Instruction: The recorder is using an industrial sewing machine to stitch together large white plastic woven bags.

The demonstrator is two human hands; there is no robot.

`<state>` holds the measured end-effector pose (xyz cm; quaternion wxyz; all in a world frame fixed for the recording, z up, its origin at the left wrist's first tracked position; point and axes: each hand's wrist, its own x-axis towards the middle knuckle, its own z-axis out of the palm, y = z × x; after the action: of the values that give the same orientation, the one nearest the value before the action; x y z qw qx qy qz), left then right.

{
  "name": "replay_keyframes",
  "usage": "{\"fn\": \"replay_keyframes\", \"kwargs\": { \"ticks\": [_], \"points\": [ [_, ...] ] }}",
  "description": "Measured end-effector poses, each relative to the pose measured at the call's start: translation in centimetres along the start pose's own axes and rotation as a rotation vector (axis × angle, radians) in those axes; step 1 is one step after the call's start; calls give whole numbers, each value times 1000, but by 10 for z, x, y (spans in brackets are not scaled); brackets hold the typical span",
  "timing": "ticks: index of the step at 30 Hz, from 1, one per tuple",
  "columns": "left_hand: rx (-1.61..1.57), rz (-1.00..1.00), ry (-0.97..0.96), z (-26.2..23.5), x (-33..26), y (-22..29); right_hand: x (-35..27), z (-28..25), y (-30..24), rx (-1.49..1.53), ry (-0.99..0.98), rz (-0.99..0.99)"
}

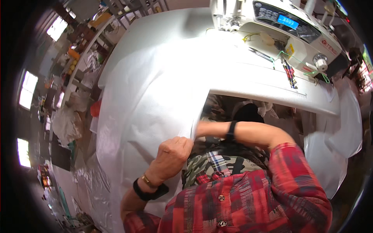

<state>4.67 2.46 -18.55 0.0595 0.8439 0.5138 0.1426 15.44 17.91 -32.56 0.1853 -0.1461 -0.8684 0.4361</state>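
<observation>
A large white sheet [155,93] with a fine texture lies over the left part of the table and hangs down toward my lap. My left hand [175,152] is closed on its near edge, knuckles up, the fingers curled round the material. Close beside it, my right hand [202,129] reaches in from the right at the same edge. Its fingers are hidden behind the sheet and blurred, so their hold does not show. Above the sheet's far right stands a white sewing machine [237,11], its needle area lit very brightly.
Tweezers [261,53] and thread snips [289,73] lie on the machine bed [256,83], with green thread beside them. More white material [330,147] hangs at the right. Clear plastic bags [70,120] and clutter fill the left side.
</observation>
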Motion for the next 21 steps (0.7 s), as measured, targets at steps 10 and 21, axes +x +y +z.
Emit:
{"fn": "replay_keyframes", "kwargs": {
  "ticks": [10, 21],
  "points": [
    [-471, -465, 394, 48, -15, 2, -10, -130, -77, -604, 1, -527],
    [-1061, -687, 559, 58, -24, 17, -21, -105, -65, -575, -71, -550]
  ]
}}
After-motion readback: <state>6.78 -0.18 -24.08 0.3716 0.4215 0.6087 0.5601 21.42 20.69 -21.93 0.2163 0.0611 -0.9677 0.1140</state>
